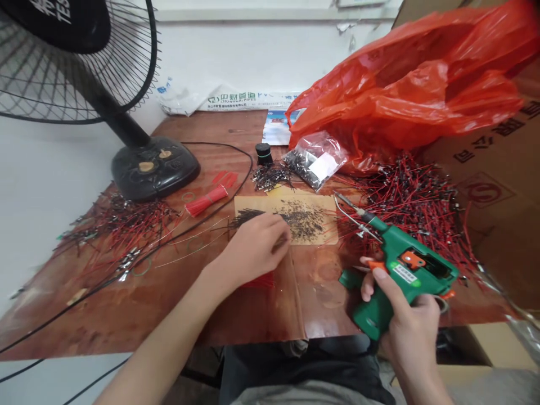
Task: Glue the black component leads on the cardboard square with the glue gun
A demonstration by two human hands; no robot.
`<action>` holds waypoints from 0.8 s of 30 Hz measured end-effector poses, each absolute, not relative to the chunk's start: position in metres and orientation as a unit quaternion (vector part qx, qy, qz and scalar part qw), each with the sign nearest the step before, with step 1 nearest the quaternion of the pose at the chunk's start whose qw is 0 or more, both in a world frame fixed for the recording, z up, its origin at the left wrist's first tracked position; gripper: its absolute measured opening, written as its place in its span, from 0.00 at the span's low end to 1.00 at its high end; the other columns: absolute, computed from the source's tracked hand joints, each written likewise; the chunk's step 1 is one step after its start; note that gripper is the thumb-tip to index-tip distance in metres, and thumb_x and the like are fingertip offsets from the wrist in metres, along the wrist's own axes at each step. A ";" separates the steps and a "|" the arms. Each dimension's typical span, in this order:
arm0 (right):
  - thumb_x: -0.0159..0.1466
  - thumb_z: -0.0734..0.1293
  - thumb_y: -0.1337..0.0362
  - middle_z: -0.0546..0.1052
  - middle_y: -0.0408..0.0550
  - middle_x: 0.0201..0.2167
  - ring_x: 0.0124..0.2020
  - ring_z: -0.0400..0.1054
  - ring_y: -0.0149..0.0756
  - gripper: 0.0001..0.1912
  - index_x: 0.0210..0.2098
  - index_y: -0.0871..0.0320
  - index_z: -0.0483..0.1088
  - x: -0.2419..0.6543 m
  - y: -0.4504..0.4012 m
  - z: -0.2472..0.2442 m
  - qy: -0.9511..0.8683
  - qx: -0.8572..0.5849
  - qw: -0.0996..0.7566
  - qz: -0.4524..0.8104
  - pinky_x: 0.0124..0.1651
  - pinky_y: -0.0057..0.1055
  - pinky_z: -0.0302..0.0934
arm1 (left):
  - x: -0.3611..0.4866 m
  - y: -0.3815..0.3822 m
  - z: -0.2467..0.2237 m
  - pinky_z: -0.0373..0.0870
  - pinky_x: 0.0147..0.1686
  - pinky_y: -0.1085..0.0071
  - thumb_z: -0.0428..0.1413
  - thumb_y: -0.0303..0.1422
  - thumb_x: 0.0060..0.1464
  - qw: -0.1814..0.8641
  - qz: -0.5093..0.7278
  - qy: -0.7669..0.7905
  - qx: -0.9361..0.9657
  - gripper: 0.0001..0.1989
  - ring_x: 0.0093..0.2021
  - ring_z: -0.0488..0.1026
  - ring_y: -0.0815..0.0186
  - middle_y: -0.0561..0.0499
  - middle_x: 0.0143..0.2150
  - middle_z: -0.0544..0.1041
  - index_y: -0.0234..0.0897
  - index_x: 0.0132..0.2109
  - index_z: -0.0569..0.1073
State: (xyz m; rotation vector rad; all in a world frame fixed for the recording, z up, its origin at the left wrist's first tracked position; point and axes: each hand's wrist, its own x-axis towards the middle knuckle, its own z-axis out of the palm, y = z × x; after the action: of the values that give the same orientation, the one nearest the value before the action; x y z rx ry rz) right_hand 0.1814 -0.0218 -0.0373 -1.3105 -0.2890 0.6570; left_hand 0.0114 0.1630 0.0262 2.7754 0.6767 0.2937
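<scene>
Green soldering gun (pixel 400 275) gripped in your right hand (pixel 407 332).
Your left hand (pixel 257 247), fingers curled together, touches small dark parts on the cardboard sheet (pixel 324 236).

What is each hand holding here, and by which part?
The right hand grips the green plastic soldering gun by its handle. The left hand rests on small dark parts; its hold cannot be told.

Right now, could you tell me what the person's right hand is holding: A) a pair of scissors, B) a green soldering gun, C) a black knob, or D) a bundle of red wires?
B: the right hand grips the green soldering gun by its handle.
</scene>
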 end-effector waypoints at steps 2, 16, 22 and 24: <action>0.60 0.74 0.61 0.73 0.47 0.23 0.21 0.65 0.31 0.13 0.40 0.64 0.76 0.182 -0.021 -0.037 -0.126 -0.595 0.734 0.301 0.25 0.29 0.57 | 0.016 0.158 0.015 0.70 0.46 0.68 0.49 0.29 0.62 0.109 0.128 0.210 0.963 0.07 0.44 0.72 0.65 0.48 0.41 0.75 0.34 0.37 0.71; 0.61 0.73 0.64 0.78 0.52 0.33 0.22 0.65 0.31 0.11 0.41 0.63 0.75 0.181 -0.020 -0.034 -0.137 -0.583 0.748 0.287 0.27 0.31 0.57 | 0.023 0.152 -0.001 0.66 0.32 0.75 0.47 0.28 0.63 0.067 0.125 0.247 0.959 0.09 0.36 0.75 0.70 0.51 0.40 0.76 0.34 0.37 0.71; 0.61 0.73 0.63 0.73 0.46 0.23 0.23 0.66 0.33 0.09 0.37 0.62 0.74 0.181 -0.022 -0.036 -0.133 -0.596 0.733 0.299 0.30 0.32 0.58 | 0.028 0.153 -0.002 0.59 0.29 0.75 0.50 0.29 0.61 0.056 0.135 0.278 0.949 0.08 0.32 0.72 0.72 0.52 0.35 0.75 0.35 0.35 0.73; 0.60 0.74 0.62 0.73 0.45 0.23 0.22 0.66 0.33 0.09 0.36 0.61 0.73 0.180 -0.022 -0.035 -0.127 -0.598 0.735 0.295 0.30 0.32 0.59 | 0.028 0.154 -0.001 0.60 0.29 0.75 0.51 0.29 0.62 0.074 0.129 0.286 0.947 0.08 0.32 0.72 0.72 0.52 0.36 0.76 0.35 0.36 0.73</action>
State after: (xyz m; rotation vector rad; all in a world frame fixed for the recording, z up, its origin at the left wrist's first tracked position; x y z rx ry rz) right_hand 0.1804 -0.0216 -0.0354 -1.3142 -0.2789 0.6482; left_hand 0.0282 0.1535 -0.0012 2.8413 0.8597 0.3868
